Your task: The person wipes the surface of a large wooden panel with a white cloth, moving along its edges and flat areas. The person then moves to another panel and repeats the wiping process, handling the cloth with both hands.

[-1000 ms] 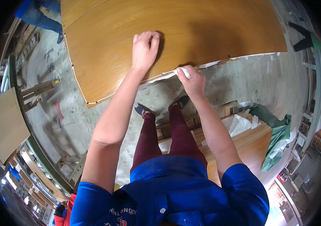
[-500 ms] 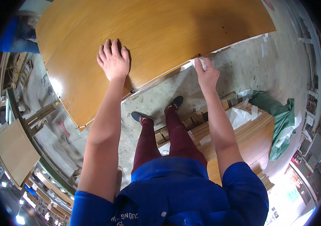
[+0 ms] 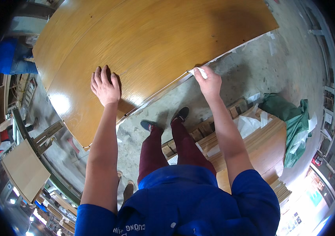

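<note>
White wad, cloth or paper, I can't tell which: pinched tight between thumb and fingers of my right grip, at the near edge of the wooden panel. The panel, brown and glossy with grain showing, reaches away beyond both grips. My left grip rests palm down on it, fingers spread, well left of the right grip. Lower, between the grips: dark shoes on grey floor. Below my right grip, stacked boards; farther right, a crumpled green sheet.
</note>
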The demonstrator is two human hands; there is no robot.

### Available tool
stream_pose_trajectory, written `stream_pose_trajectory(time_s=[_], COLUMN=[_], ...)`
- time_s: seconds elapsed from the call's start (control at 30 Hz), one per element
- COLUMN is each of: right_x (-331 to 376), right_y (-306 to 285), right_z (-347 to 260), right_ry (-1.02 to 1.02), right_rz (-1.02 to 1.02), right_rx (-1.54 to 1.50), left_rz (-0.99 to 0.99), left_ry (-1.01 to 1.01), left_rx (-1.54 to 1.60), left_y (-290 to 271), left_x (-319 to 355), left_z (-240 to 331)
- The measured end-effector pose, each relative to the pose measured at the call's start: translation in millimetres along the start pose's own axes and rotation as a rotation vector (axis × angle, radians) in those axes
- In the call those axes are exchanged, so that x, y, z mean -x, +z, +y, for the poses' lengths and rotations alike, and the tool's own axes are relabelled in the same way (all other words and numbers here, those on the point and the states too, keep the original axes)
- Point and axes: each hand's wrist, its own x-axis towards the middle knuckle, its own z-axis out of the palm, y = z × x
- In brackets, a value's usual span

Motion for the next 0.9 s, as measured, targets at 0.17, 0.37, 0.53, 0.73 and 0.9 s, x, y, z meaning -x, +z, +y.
stream_pose_trajectory(time_s=[0.17, 0.37, 0.53, 0.73, 0.9], right_x=[-10, -26, -79, -175, -255], right_y=[-18, -59, -74, -30, 18], right_z=[5, 17, 7, 13, -1], right_ry=[0.147, 0.705, 0.682, 0.466, 0.162], right_rz=[-0.015, -0.186, -0.290, -0.329, -0.332], right_rx=[-0.178, -1.677, -1.645, -1.097, -0.578], left_rz=[-0.011, -0.014, 0.077, -0.009, -0.033], left_ry=[0.009, 0.012, -0.159, -0.142, -0.216], left_rx=[-0.028, -0.025, 0.019, 0.131, 0.056], left_y=[-3, -3, 15, 44, 41], left_x=[0, -4, -23, -75, -72], left_z=[3, 6, 31, 171, 193])
